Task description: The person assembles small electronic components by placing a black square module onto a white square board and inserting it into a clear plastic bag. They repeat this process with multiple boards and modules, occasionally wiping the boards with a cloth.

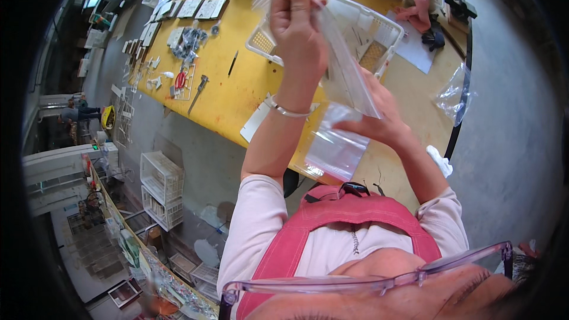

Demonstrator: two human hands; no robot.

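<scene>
The left hand [299, 18] pinches a long clear bag [348, 77] above the tabletop's [216, 104] near edge; whether the right hand [382, 109], against it, grips I can't tell. A weak pinch could drop it onto the flat bags [338, 153].

On the left part of the yellow table [210, 104] there lies a dark pen [233, 63], and farther left, near the edge, a caliper [198, 93]. White-topped blocks [211, 8] lie in groups at the far left. At the far right are a pink cloth [417, 13] and a black tool [459, 6]. Two white crates [161, 173] are on the floor at the left. A white cloth [439, 161] is at the near right.
</scene>
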